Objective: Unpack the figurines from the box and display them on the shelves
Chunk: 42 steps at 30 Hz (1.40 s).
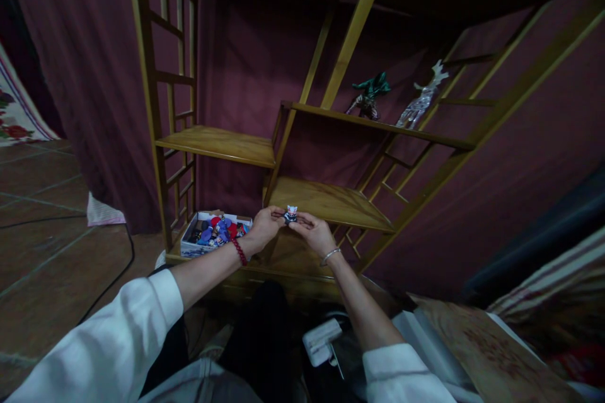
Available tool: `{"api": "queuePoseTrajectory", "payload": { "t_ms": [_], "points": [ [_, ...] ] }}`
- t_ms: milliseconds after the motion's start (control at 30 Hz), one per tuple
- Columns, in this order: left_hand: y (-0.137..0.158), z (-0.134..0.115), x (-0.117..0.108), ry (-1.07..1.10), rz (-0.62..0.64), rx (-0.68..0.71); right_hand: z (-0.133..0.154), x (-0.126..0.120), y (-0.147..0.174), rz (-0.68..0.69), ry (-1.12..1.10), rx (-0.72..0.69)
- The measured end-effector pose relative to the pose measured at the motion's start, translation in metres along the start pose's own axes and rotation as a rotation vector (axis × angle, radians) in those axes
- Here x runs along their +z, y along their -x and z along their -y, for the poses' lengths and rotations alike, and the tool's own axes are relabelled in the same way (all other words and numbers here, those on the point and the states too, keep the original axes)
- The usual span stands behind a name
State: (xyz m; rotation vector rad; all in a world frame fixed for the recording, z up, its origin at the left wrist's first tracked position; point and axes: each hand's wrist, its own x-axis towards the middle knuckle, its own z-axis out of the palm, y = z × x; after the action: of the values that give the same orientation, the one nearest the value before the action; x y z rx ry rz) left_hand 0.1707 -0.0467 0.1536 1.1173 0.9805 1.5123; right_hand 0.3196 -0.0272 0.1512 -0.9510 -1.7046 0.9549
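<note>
Centrally, a small figurine [290,215], pale-headed w/ a dark lower part, is held upright btwn both hands, in front of the low R-hand board [335,200] of the wooden shelf unit [215,141]. L hand [265,230]: thumb & fingertips pinch the figurine's L side, near its base. R hand [317,236]: thumb & forefinger close on its R side; remaining fingers loosely bent, exact contact partly hidden. Handling (judged by eye): prob. light, hard moulded plastic, stiff rather than soft; smooth surface could be a bit slippery, so fingertip pressure shd suffice. Pointed tips atop the head look the most fragile part, w/ any thin details too small to make out; best hold = low, round the broad dark body/base, thumb opp. fingers, head left free. To the L, just beyond the L wrist, an open-topped printed box [184,250] holds a jumble of colourful figures [218,230], prob. similar in weight & stiffness. Upper R board carries a dark green statuette [372,96] and, beside it but apart, a clear deer-like ornament [420,104], prob. more brittle.
</note>
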Motion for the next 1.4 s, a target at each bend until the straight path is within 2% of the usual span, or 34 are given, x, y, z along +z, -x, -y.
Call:
{"api": "queuePoseTrajectory", "payload": {
  "t_ms": [167,300,600,800,967,1233,1400],
  "points": [
    [-0.014,0.001,0.012,-0.182,0.002,0.020,0.005,-0.012,-0.010,-0.041,0.005,-0.006],
    [-0.023,-0.001,0.020,-0.336,0.024,0.090,0.006,-0.021,-0.023,-0.047,-0.003,-0.014],
    [-0.047,0.004,0.033,-0.619,0.024,0.221,-0.015,-0.035,-0.064,-0.068,0.045,-0.026],
    [-0.060,-0.005,0.041,-0.785,-0.019,0.183,-0.028,-0.037,-0.090,-0.070,0.063,-0.031],
    [-0.068,-0.013,0.048,-0.872,-0.027,0.089,-0.035,-0.036,-0.108,-0.052,0.093,-0.025],
    [-0.081,-0.021,0.056,-0.863,-0.032,0.037,-0.043,-0.036,-0.128,-0.108,0.171,0.005],
    [-0.090,-0.020,0.057,-0.835,-0.057,0.040,-0.050,-0.033,-0.140,-0.113,0.111,0.017]
  ]
}}
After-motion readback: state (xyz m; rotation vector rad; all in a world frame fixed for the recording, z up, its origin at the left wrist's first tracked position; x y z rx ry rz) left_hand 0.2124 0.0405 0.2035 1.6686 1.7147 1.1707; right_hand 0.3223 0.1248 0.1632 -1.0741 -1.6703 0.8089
